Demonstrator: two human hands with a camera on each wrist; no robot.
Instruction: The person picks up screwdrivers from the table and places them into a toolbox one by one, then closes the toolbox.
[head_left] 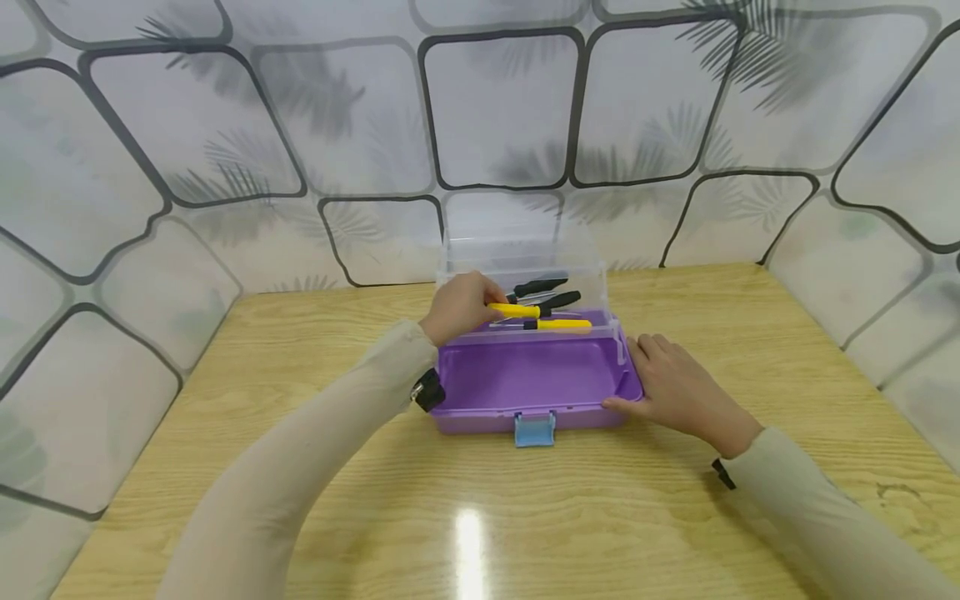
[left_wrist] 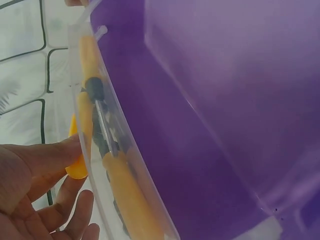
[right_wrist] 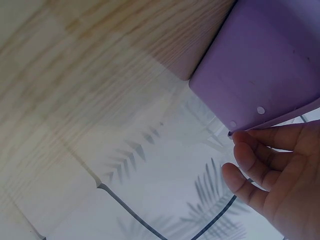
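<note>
A purple toolbox (head_left: 525, 379) stands on the table with its clear lid (head_left: 517, 250) tipped back. My left hand (head_left: 465, 308) is over the lid and pinches the yellow handle of a screwdriver (head_left: 517, 311). In the left wrist view, thumb and fingers meet on that yellow handle (left_wrist: 77, 167) beside the lid's clear wall. Another yellow-handled screwdriver (head_left: 562, 325) lies in the lid, with black-handled tools (head_left: 540, 286) behind it. My right hand (head_left: 675, 387) grips the toolbox's right end, thumb at the front corner; the right wrist view shows its fingertips (right_wrist: 244, 155) at the rim.
A light blue latch (head_left: 534, 430) hangs at the toolbox's front. The wood-grain table (head_left: 337, 500) extends around the box. Patterned fabric walls (head_left: 502, 108) rise at the back and both sides.
</note>
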